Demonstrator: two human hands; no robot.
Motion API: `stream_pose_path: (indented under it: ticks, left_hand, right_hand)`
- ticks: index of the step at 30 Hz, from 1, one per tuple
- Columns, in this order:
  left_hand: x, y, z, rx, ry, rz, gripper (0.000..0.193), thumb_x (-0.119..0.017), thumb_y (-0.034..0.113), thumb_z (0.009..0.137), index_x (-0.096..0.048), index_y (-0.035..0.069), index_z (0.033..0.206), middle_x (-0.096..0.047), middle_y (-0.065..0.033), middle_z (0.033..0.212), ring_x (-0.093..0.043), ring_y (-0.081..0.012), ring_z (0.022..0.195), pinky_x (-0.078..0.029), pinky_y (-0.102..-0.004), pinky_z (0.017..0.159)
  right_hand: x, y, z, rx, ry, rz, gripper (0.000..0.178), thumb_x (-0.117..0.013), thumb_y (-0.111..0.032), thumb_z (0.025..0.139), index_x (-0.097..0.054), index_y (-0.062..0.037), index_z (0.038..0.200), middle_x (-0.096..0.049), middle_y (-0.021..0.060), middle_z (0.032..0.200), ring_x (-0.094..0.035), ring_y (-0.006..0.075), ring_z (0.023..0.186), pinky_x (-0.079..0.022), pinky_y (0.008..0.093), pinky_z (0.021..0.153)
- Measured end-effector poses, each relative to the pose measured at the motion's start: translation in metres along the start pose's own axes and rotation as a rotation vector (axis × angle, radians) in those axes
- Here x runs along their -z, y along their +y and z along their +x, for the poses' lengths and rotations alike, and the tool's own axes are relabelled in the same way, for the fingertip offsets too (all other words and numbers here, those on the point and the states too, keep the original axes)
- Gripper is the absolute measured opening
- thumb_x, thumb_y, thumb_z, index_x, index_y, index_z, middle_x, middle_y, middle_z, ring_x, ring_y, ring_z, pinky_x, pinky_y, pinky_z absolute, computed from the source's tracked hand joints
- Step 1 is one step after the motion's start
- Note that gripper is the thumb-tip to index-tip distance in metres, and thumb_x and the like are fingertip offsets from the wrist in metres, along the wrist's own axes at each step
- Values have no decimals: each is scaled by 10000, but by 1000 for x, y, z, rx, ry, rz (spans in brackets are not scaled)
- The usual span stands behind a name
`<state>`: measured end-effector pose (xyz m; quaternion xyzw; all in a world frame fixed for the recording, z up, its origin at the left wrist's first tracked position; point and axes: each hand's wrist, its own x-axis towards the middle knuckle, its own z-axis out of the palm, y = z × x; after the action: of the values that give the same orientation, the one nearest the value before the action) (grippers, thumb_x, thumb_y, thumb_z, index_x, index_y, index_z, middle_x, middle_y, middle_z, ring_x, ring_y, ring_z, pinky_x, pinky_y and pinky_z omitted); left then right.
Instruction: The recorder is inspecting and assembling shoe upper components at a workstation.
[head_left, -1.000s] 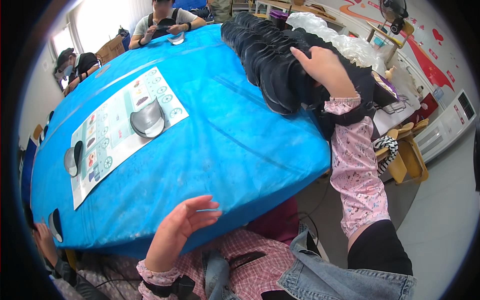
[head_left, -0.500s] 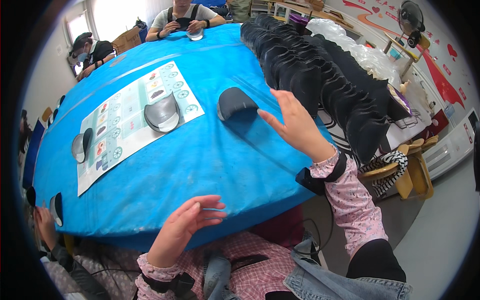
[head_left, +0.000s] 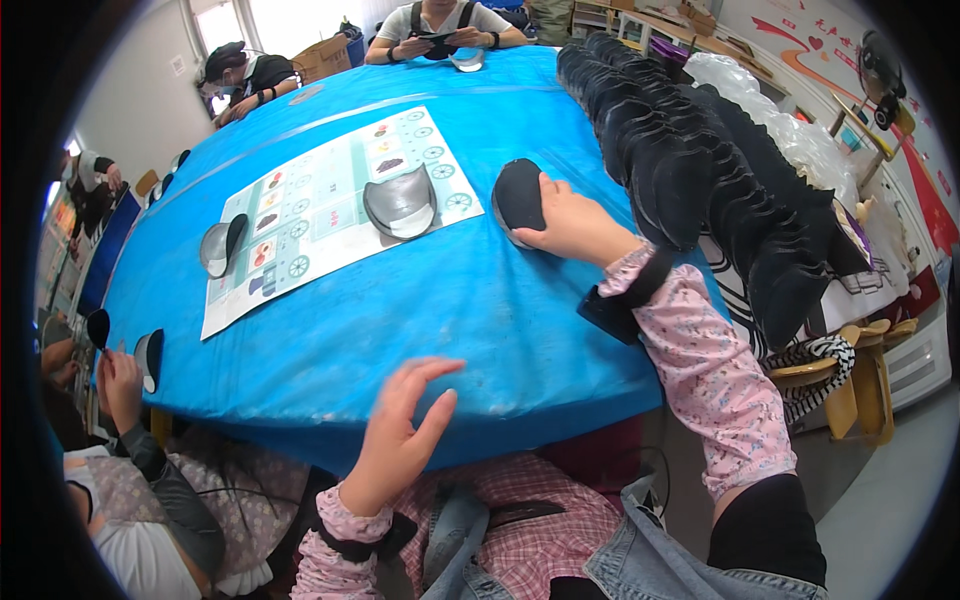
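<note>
Out over the blue-covered table, my right hand grips the right edge of a curved, shell-like black piece. The thumb lies at its near end and the fingers are over its far side. A grey rim shows along the piece's left edge. My left hand hangs above the near table edge, fingers apart and holding nothing, slightly blurred. A silver-grey curved piece with a pale front lies on the printed sheet, left of my right hand. Another such piece, black and silver, rests at the sheet's left end.
Long overlapping rows of black curved pieces line the table's right side, beside clear plastic wrapping. Wooden stools stand at the right. People work across the table and at the left, where a neighbour's hand holds a black piece.
My right hand has come down onto the black curved piece and taken hold of its edge. The left hand has turned, with its fingers spreading. The view has shifted left.
</note>
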<state>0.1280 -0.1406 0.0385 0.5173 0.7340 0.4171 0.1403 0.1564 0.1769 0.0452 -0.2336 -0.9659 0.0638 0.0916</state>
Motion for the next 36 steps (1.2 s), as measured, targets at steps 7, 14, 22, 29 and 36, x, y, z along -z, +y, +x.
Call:
stream_pose_path:
  ticks: [7,14,22,29,36]
  left_hand:
    - [-14,-47,-7,-166,247,664,399,-547,214,851,-529,45,1211,-492,-139,1247,-466,-325,1156,-330,-457,1027]
    - [-23,-44,-3,-183,271,696,381,-525,190,856,-530,56,1212,-499,-134,1237,-464,-329,1158,-336,-452,1021]
    - [-23,-46,-8,-184,302,723,367,-533,162,855,-527,55,1206,-510,-138,1230,-473,-343,1131,-353,-444,981]
    - [15,-40,10,-164,120,555,435,-582,257,849,-504,43,1220,-512,-177,1200,-459,-374,1132,-354,-435,977]
    - [201,-147,36,310,383,682,890,-711,402,756,-276,-76,1368,-361,-295,1348,-346,-405,1263,-303,-406,1054]
  right_hand:
    - [30,23,-62,135,220,380,871,-691,-455,731,-338,48,1350,-465,253,1296,-496,363,1175,-412,369,966]
    - [45,121,-72,-115,947,221,900,-701,-416,767,-245,78,1365,-378,279,1321,-421,392,1210,-378,394,1001]
    - [12,149,-56,-267,625,352,1055,-769,-325,697,-100,126,1377,-265,345,1358,-278,439,1284,-269,429,1076]
    - [-1,194,-75,-172,575,241,1067,-718,-445,744,-104,172,1361,-239,396,1355,-273,471,1277,-251,461,1070]
    - [56,59,-56,318,758,302,562,-652,-175,834,-405,12,1303,-436,190,1261,-410,327,1193,-314,388,1028]
